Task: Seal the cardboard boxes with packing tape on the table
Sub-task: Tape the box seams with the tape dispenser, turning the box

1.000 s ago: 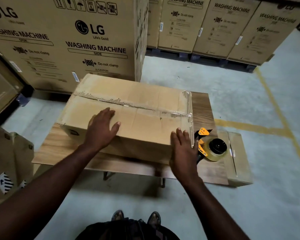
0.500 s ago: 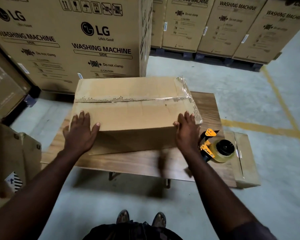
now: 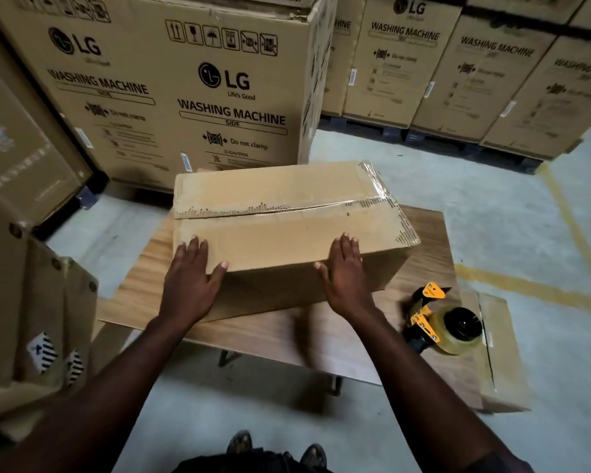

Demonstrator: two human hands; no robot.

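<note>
**A:** Well, where does the cardboard box (image 3: pixel 287 230) sit, and which way does it run?

**B:** It sits on the wooden table (image 3: pixel 427 244), toward the far left part. Its long axis goes left to right across the table, angled a little so that the right end comes nearer. The top seam follows that same axis.

**A:** Is it closed?

**B:** The 2 top flaps meet at the seam, so what is inside cannot be seen. Clear tape (image 3: pixel 382 196) wraps over the right end (wrinkled and shiny there).

**A:** And the hands?

**B:** The left hand (image 3: pixel 190 281) and the right hand (image 3: pixel 347 278) both lie flat on the near top edge. Their fingers are straight and close together, and the thumbs are spread against the near face. Neither hand grips anything.

**A:** What else is around?

**B:** A yellow tape dispenser (image 3: pixel 447 322) lies at the table's near right corner, apart from the right hand. A low box (image 3: pixel 502 356) stands just beside that end. Tall washing-machine cartons (image 3: pixel 219 97) stand close behind the table, with more of them further right. A yellow line (image 3: pixel 526 285) crosses the floor, and 2 shoes (image 3: pixel 239 442) show at the bottom.
</note>
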